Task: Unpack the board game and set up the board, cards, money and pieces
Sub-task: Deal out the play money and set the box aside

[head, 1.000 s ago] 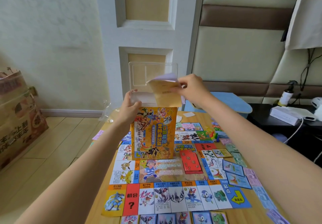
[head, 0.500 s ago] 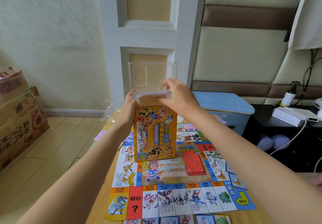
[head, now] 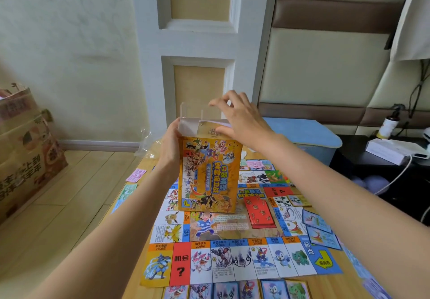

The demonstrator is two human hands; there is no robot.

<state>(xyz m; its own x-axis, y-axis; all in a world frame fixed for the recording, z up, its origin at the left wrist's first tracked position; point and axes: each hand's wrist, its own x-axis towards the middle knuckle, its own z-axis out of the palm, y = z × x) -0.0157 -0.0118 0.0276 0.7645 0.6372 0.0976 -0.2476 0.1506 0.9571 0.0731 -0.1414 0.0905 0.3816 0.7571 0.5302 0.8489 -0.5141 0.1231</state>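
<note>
Hands (head: pixel 172 145) grip game box (head: pixel 209 175), clear tray (head: pixel 193 112) half-hidden

A white panelled door (head: pixel 197 42) stands at the middle of the far wall. Left of the door, a printed cardboard box (head: pixel 25 152) sits on the pale wood floor (head: pixel 76 182). Right of the door, a padded cream and brown wall panel (head: pixel 325 65) rises behind a blue-lidded bin (head: pixel 307 135). Further right of the door, a dark side table (head: pixel 372 166) carries a white carton (head: pixel 391 150) and a dark-capped bottle (head: pixel 389 124). A crumpled clear plastic wrapper (head: pixel 149 142) lies below the door.
</note>
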